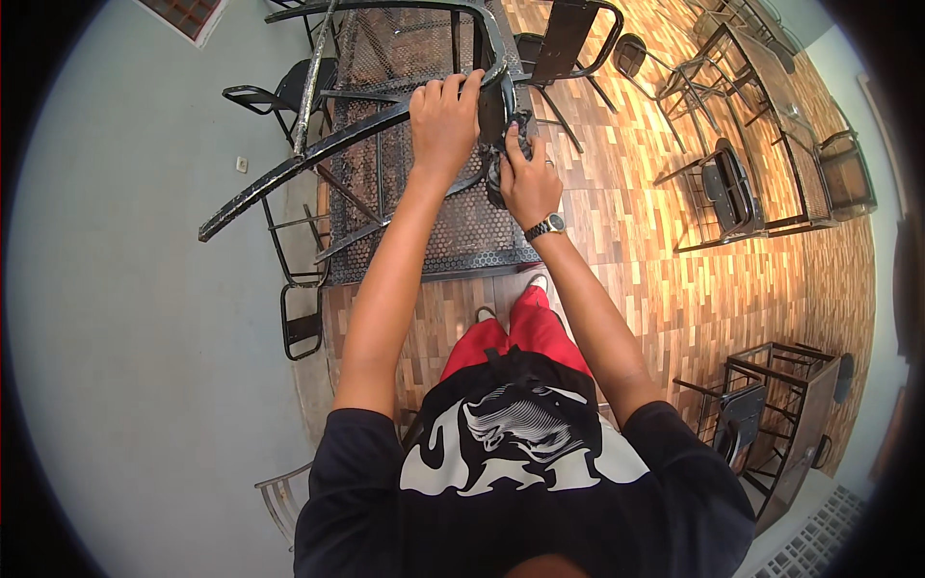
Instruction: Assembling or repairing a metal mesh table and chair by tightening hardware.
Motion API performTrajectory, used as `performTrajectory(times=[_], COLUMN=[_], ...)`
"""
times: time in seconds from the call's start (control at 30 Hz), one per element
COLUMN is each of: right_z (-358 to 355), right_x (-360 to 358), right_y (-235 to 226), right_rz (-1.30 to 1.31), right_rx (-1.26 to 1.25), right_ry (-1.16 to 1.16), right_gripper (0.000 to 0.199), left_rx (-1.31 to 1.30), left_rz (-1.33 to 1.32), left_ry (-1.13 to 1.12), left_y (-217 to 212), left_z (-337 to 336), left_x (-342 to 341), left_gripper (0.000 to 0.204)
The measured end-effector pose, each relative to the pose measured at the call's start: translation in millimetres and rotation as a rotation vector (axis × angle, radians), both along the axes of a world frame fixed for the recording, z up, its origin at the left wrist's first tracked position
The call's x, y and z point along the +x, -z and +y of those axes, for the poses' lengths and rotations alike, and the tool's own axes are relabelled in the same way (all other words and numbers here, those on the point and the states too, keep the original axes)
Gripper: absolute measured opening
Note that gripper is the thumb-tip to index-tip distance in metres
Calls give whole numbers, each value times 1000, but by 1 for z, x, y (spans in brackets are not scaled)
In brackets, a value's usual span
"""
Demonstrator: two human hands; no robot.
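A black metal chair (352, 135) with worn, chipped paint lies tipped over on a dark table with a perforated metal top (458, 231). My left hand (443, 130) is closed around the bent tube of its frame. Just to the right, my right hand (530, 183) presses a crumpled dark cloth (496, 188) against the chair's edge. The fingers of that hand are curled over the cloth, and part of it is hidden under them. A watch (546, 226) sits on my right wrist.
Dark chairs stand around the table, one at the left (294, 91) and one beyond its right corner (564, 43). More chairs (732, 188) and a long table (771, 91) line the right side. A grey wall (145, 289) runs along the left.
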State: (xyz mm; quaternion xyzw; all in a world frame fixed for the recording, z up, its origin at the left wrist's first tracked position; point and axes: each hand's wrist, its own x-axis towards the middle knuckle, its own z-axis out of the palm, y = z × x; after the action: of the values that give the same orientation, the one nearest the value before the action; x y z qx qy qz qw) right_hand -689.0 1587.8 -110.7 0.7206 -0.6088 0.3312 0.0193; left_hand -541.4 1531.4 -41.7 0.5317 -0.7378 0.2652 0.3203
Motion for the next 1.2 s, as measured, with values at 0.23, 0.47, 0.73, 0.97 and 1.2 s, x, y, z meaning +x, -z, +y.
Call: performTrajectory(times=[0.23,0.47,0.73,0.97,1.2], right_z=[-3,-52,-78,-120,-105], right_x=[-7,-6,1,10,22], right_y=[-7,-50,-79,-68,-49], right_rz=[-36,-96,-139,-259,-427], right_rx=[9,6,-157,-170,-273], right_ry=[-61,-92,-258,-56,-9], right_gripper=[47,41,29,31,29], left_rx=[6,6,85,141,144], left_rz=[-4,11,70,54,14], left_ry=[-2,24,3,33,-38], left_y=[2,1,-6,-13,-10], left_z=[-1,1,5,7,8], left_x=[-1,-1,-2,-5,-3], left_gripper=[37,35,50,54,48])
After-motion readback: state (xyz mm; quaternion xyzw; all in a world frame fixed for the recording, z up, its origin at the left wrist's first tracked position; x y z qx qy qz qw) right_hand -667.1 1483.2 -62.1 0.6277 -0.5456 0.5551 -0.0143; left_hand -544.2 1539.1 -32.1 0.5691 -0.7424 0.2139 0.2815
